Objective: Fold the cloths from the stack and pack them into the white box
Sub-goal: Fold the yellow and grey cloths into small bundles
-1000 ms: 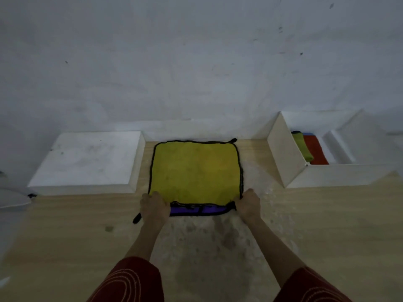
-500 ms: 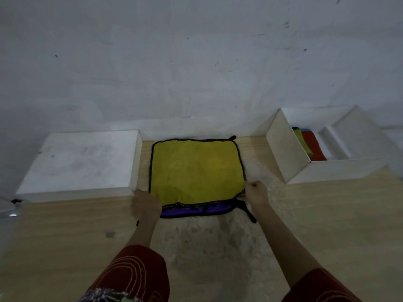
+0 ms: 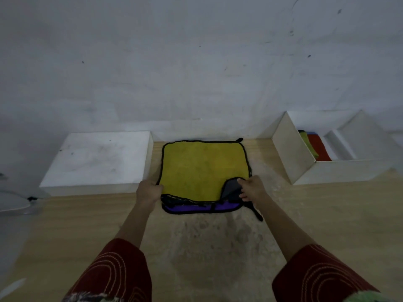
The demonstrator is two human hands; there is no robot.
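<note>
While your white box [image 3: 292,153] stands open at the table's [image 3: 327,214] far right edge, you can see folded green [image 3: 306,141] and red [image 3: 319,149] cloths packed in its left compartment. Against the wall, a flat white block [image 3: 98,158] sits at far left. Between them lies the stack: a plush yellow cloth [image 3: 200,166] with black piping, square with rounded corners, on a purple cloth [image 3: 196,209]. Your right hand [image 3: 253,188] pinches the yellow cloth's near right corner, peeled up to show a grey underside. Your left hand [image 3: 148,190] grips its near left corner, fingers curled on the hem.
</note>
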